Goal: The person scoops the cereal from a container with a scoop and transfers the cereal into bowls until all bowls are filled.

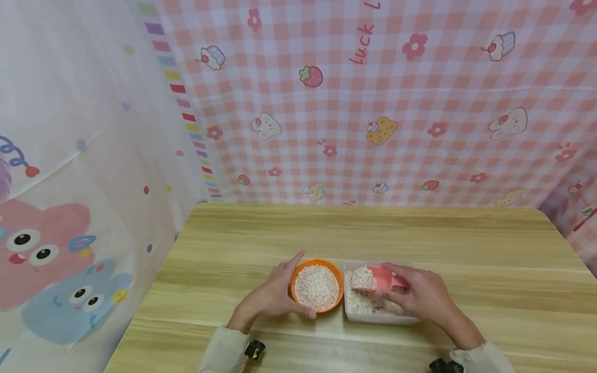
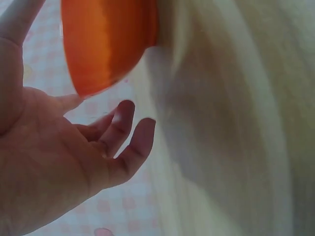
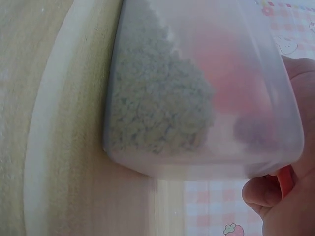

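Note:
An orange bowl [image 1: 342, 290], filled with pale oat-like flakes [image 1: 316, 287], stands on the table. My left hand [image 1: 279, 291] is spread around its left side, thumb along the near side and a finger extended past the far rim. In the left wrist view, the fingers [image 2: 125, 118] are loosely bent beside the orange bowl [image 2: 106, 44]. My right hand [image 1: 422, 295] grips a pink scoop [image 1: 383, 278] heaped with flakes [image 1: 363, 277]. The scoop is over a translucent plastic box [image 1: 380, 318] holding more flakes. Through its wall, the right wrist view shows a slope of flakes [image 3: 157, 98].
The bowl and box stand side by side on a wood-grain table [image 1: 261, 233]. A pink checked curtain [image 1: 354, 103] hangs behind the table, and a white cartoon-print curtain [image 1: 93, 171] hangs at the left. Black wrist straps [image 1: 254, 349] show at both sleeves.

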The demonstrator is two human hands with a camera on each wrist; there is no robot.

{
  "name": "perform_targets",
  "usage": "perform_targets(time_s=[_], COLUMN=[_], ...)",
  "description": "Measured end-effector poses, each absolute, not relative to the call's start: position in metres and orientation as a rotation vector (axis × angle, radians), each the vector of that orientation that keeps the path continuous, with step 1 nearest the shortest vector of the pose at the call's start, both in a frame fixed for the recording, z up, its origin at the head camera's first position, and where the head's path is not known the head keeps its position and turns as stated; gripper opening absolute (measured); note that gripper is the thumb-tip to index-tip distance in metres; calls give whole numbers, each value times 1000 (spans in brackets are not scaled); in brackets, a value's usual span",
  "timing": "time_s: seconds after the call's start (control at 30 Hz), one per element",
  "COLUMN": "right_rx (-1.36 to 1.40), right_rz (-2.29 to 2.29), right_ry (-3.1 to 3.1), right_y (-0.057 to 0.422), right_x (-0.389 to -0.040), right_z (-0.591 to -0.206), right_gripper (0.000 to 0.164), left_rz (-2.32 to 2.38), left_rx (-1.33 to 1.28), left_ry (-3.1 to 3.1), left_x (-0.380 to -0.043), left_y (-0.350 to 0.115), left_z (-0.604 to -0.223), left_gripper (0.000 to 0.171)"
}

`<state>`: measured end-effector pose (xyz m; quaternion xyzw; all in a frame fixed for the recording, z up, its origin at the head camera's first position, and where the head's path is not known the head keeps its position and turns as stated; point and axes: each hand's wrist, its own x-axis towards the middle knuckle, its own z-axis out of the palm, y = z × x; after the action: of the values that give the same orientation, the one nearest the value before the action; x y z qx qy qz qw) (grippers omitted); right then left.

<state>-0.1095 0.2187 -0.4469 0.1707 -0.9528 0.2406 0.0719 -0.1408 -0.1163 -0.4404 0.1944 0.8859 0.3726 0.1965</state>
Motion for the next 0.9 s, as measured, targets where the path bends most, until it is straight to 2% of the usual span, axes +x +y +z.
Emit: perform_targets(time_s=[0.37,0.9], right_rx=[505,521], right_rz=[714,761], right_ry=[-2827,-2827], right_y=[217,220], right_x=[-109,-110], right_z=[-448,-448], right_gripper=[58,57], left_rz=[1146,1231], left_rx=[601,541], left_ry=[2338,2282], left_x=[-147,-147], left_y=[-115,-112], left_z=[-455,-459], left_gripper=[130,118])
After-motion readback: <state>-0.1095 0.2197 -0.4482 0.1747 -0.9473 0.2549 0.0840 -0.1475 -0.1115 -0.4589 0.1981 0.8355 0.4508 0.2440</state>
